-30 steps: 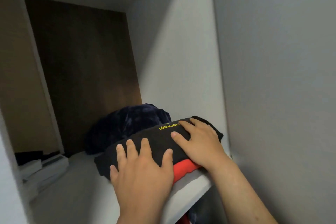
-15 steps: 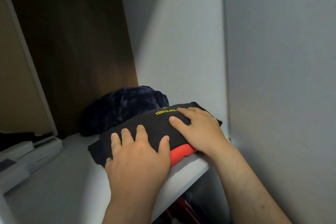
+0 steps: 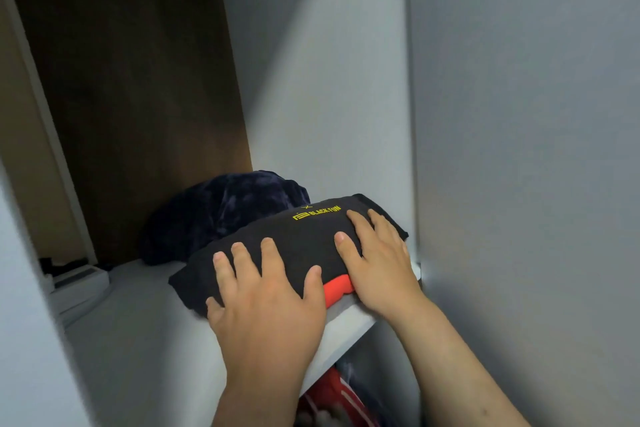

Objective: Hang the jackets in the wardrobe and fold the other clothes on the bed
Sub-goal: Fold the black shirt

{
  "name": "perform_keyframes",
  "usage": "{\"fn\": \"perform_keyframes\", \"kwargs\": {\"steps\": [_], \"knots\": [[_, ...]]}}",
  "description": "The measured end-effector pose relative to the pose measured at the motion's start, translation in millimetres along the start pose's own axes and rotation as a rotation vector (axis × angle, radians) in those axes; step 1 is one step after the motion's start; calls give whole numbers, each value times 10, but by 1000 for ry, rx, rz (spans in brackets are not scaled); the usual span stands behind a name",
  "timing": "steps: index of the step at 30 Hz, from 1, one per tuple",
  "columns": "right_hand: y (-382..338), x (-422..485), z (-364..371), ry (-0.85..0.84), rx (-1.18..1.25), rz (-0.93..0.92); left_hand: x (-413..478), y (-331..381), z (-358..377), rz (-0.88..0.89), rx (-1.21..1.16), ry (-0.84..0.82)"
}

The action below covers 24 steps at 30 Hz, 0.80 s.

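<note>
Unmoved: left hand (image 3: 266, 302), right hand (image 3: 377, 263) press garment (image 3: 287, 236) lettered "BLACK FUN".

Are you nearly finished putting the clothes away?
This pile looks folded: a black top over a red garment on the wardrobe shelf. The left hand and right hand press flat on it. The bed isn't in view, so I can't tell what's left.

Home bedroom wardrobe interior: white shelf (image 3: 145, 340), white side panel (image 3: 339, 97), folded black garment (image 3: 294, 246) at shelf's front edge, hanging clothes (image 3: 332, 395) below.
</note>
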State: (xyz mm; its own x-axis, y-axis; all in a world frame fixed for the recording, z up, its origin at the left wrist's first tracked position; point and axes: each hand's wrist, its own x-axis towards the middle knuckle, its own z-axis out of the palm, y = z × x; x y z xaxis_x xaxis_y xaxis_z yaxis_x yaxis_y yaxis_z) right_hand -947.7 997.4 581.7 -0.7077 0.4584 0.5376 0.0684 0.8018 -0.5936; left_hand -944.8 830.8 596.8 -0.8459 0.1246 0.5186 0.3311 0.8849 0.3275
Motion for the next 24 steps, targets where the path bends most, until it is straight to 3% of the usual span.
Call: {"fn": "perform_keyframes", "kwargs": {"steps": [12,15,18,24], "knots": [[-117,-966,-529,-86,-181,118,-224,59,-114,109,-134,-34],[-152,-1380,-700,-58,-289,138,-510,-23,-155,266,-182,-67],[-142,-1845,-791,-44,-385,193,-857,-197,-115,487,-434,-79],[-193,-2925,-884,22,-372,286,-1341,-477,28,776,-611,-348]]}}
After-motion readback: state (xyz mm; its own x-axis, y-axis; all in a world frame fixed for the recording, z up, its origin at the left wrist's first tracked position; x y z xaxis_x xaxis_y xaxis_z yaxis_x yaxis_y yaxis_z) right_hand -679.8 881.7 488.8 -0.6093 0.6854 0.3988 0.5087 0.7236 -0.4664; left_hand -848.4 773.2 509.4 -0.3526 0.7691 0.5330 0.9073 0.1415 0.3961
